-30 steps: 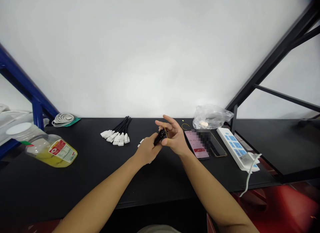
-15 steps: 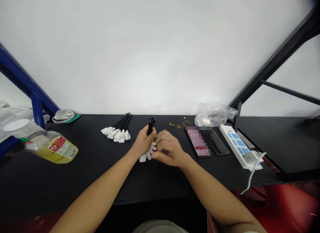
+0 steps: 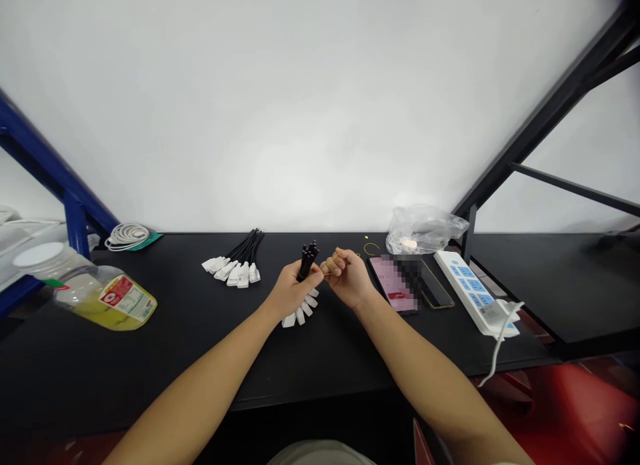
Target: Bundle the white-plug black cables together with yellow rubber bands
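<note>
My left hand (image 3: 291, 288) is closed around a bundle of short black cables (image 3: 309, 257), whose dark ends stick up above the thumb. Their white flat connectors (image 3: 301, 313) fan out below the fist, over the black table. Just to the right, my right hand (image 3: 353, 278) is closed with its fingers curled, pinching a thin yellow rubber band (image 3: 327, 274). The band reaches across to my left thumb at the bundle. How far it goes around the cables is hidden.
Another fan of black cables with white connectors (image 3: 243, 274) lies to the left. Further left are a coiled white cable (image 3: 127, 236) and a plastic jar (image 3: 113, 298). Rightward lie a loose yellow band (image 3: 371, 249), a plastic bag (image 3: 429, 228), two phones (image 3: 393, 282) and a power strip (image 3: 473, 292).
My right hand, blurred and low against the bundle before, has risen and turned, and the yellow band now shows between its fingers and my left thumb. My left hand keeps its hold.
</note>
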Demonstrator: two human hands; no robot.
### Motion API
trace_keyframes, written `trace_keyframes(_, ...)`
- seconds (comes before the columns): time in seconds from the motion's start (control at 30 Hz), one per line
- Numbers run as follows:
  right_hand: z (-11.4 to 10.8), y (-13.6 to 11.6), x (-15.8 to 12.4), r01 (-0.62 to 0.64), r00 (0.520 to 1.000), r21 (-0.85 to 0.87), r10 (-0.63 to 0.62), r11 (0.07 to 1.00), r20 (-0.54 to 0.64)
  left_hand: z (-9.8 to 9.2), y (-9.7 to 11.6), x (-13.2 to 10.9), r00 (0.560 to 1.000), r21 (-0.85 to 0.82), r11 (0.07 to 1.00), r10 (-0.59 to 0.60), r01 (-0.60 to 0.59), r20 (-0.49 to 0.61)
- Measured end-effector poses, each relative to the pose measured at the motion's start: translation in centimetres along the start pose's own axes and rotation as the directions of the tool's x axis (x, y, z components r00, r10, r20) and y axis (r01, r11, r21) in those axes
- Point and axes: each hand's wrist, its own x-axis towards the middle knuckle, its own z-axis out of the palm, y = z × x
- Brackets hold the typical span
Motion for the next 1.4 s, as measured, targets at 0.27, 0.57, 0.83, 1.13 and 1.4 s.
trace_keyframes(0.27,0.8,0.0,-0.9,0.184,0.979,0.175,-0.195,0.967,0.052,0.4,-0.4,-0.1,0.997,0.095,0.995,0.012,-0.005,-0.074)
trace_keyframes(0.57,0.7,-0.4,-0.9,0.462,0.887,-0.364,-0.418,0.809,0.196,0.7,0.9,-0.9,0.994,0.293,0.951,0.084,-0.1,0.064)
trace_keyframes(0.83,1.3,-0.5,-1.7,0.455,0.89,-0.743,-0.266,0.491,0.369,1.1,1.1,-0.7,0.982,0.286,0.945,0.121,-0.159,0.147)
trace_keyframes(1.13,1.2,-1.3,-2.0,0.412,0.877,-0.91,-0.292,0.049,0.381,1.0,0.8,-0.3,0.989,0.204,0.979,0.041,-0.011,-0.141)
trace_keyframes(1.4,-0.3,-2.3,-2.1,0.236,0.942,-0.883,0.129,0.405,0.311,0.1,0.0,0.7,0.965,-0.3,0.951,-0.147,0.078,-0.215)
